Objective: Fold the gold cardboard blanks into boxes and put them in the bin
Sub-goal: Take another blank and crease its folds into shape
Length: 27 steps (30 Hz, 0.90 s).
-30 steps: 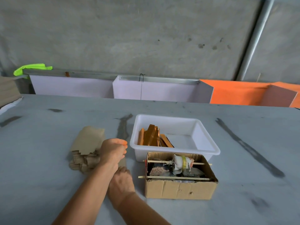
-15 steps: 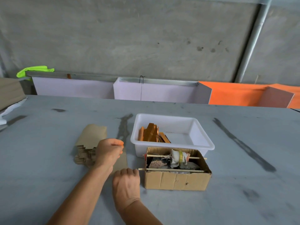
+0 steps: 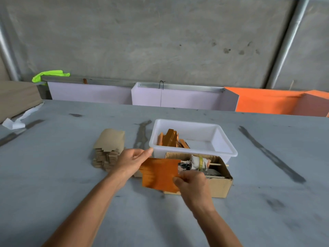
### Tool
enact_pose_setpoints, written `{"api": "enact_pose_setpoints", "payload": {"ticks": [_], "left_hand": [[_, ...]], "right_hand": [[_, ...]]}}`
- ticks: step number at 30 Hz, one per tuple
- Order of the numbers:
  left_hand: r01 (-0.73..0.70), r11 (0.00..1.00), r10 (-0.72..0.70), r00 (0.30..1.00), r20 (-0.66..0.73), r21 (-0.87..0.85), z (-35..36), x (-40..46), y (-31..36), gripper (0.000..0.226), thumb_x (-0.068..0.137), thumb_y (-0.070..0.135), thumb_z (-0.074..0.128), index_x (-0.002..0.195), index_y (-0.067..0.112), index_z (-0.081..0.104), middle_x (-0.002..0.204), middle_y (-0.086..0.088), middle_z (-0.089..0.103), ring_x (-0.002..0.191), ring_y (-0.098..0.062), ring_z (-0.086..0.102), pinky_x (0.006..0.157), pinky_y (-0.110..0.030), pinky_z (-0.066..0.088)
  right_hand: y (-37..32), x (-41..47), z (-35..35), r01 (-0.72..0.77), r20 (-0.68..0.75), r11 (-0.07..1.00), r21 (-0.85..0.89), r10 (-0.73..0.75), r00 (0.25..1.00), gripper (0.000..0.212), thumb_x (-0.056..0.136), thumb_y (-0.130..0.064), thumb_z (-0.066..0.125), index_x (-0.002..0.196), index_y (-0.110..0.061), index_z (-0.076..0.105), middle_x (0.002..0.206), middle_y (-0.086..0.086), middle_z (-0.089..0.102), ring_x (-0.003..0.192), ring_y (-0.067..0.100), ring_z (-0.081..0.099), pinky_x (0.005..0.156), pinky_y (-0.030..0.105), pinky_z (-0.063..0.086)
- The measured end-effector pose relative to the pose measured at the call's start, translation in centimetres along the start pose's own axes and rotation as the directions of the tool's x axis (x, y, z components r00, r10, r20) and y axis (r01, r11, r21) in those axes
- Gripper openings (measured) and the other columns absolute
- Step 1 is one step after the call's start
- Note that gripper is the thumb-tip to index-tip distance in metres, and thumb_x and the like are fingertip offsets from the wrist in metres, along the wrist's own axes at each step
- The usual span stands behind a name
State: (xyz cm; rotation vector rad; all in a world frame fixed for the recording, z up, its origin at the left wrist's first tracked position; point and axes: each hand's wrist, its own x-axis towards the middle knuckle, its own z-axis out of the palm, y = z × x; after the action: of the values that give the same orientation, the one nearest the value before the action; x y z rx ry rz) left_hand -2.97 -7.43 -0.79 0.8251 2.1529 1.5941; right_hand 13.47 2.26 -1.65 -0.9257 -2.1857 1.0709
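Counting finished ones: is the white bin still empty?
No, the white bin already holds several folded gold boxes leaning at its left side.

Grey table (image 3: 53, 175) under a concrete wall (image 3: 160, 36), with odds and ends around it

A brown cardboard box (image 3: 218, 187) at centre holds a cloth-wrapped bundle (image 3: 198, 163) on thin sticks. Dark streaks cross the tabletop at centre and right. Along the table's far edge stand pale lilac panels (image 3: 178, 98) and, to the right, orange panels (image 3: 267, 102). A neon-green cloth (image 3: 49, 74) lies at upper left, crumpled white paper (image 3: 15, 123) at the left edge. A metal pipe (image 3: 288, 40) slants down the wall at upper right.
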Motion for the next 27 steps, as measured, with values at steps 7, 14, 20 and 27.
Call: {"api": "enact_pose_setpoints", "payload": {"ticks": [7,14,20,27], "left_hand": [[0.059,0.994,-0.045,0.988,0.146,-0.092,1.2,-1.8,0.8,0.011,0.080,0.000,0.069,0.083,0.010,0.072,0.069,-0.003,0.072,0.058,-0.009,0.064,0.049,-0.018,0.048],[0.073,0.988,-0.049,0.983,0.178,-0.133,3.0,-2.9,1.6,0.012,0.083,0.000,0.066,0.080,0.009,0.073,0.065,-0.006,0.068,0.056,-0.014,0.058,0.048,-0.020,0.046],[0.045,0.992,-0.016,0.971,0.239,-0.115,4.6,-3.9,2.3,0.014,0.085,0.005,0.066,0.078,0.014,0.073,0.056,0.007,0.065,0.049,0.001,0.056,0.049,-0.015,0.043],[-0.049,0.999,0.050,0.972,0.228,-0.010,6.3,-5.1,1.9,0.010,0.082,0.005,0.070,0.078,0.014,0.071,0.063,0.007,0.069,0.055,0.004,0.060,0.052,-0.009,0.042]], "right_hand": [[1.4,-0.8,-3.4,-0.347,0.217,0.897,0.275,0.293,0.931,0.027,0.090,-0.016,0.063,0.064,-0.011,0.062,0.082,0.009,0.068,0.075,0.019,0.059,0.070,0.029,0.050],[2.1,-1.3,-6.0,-0.356,0.221,0.768,0.532,0.281,0.934,0.009,0.083,-0.020,0.070,0.089,-0.014,0.072,0.082,0.001,0.073,0.081,0.017,0.066,0.061,0.024,0.049],[3.8,-1.1,-7.1,-0.373,0.205,0.739,0.561,0.312,0.928,0.008,0.082,-0.013,0.069,0.083,-0.004,0.069,0.082,0.009,0.069,0.080,0.023,0.063,0.070,0.035,0.051],[5.8,-1.8,-7.5,-0.232,0.129,0.813,0.534,0.193,0.973,0.017,0.084,0.002,0.063,0.073,-0.009,0.069,0.064,0.001,0.068,0.055,0.010,0.061,0.048,0.018,0.046]]}}
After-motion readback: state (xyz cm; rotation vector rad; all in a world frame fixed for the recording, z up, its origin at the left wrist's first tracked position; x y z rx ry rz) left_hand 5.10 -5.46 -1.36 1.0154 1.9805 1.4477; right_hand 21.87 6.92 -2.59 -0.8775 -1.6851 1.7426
